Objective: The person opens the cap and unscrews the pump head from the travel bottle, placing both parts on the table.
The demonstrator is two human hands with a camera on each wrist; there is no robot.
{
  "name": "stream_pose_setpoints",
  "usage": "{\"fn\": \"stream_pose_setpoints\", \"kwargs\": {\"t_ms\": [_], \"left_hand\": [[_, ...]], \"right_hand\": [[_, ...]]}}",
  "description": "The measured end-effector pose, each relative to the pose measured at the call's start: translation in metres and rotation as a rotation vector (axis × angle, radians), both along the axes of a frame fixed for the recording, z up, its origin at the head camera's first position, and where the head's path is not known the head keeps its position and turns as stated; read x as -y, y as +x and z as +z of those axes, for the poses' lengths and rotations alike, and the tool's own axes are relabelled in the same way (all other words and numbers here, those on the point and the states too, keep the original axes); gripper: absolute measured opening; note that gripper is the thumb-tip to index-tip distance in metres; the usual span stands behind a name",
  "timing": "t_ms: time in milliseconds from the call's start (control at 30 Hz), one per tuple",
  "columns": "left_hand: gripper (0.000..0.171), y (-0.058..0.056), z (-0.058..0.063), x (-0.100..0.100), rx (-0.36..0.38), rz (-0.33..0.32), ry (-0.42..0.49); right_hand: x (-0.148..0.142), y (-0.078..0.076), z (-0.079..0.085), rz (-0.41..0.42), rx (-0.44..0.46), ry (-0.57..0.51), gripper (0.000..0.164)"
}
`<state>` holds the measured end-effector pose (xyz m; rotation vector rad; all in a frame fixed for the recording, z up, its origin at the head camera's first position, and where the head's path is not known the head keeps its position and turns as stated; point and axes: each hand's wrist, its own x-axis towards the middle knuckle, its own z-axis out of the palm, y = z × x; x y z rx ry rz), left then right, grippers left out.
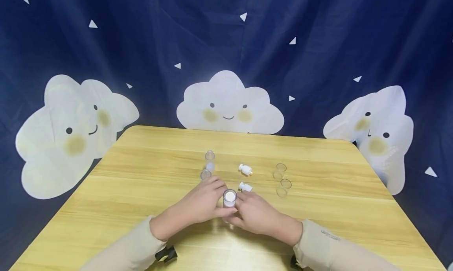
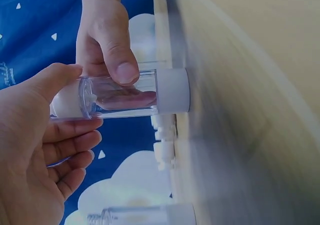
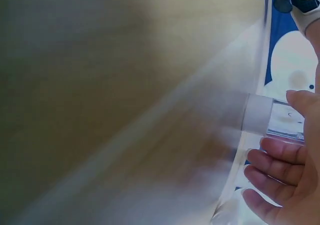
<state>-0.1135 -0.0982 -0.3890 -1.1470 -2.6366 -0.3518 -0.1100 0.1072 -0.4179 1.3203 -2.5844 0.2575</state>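
Observation:
A clear cylindrical bottle with a white base stands upright between both hands near the table's middle. My left hand pinches its top end between thumb and forefinger, around the white top piece inside a clear rim; the other fingers are loosely bent. Lower down, my right hand holds the clear body between thumb and fingers. In the right wrist view, the white base shows close to the tabletop beside the right thumb.
Two white pump heads lie beyond the right hand. Clear caps stand farther right on the wooden table. Beyond the left hand are more clear bottles; one has a threaded neck. A blue curtain with clouds hangs behind.

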Motion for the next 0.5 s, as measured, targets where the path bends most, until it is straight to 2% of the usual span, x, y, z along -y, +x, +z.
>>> {"fn": "stream_pose_setpoints", "kwargs": {"t_ms": [300,500], "left_hand": [[0.056,0.005,0.0,0.027,0.046,0.079,0.01],[0.058,0.004,0.002,0.04,0.071,0.105,0.028]], "right_hand": [[0.029,-0.005,0.005,0.034,0.007,0.038,0.036],[0.043,-0.009,0.007,0.027,-0.019,0.045,0.038]]}}
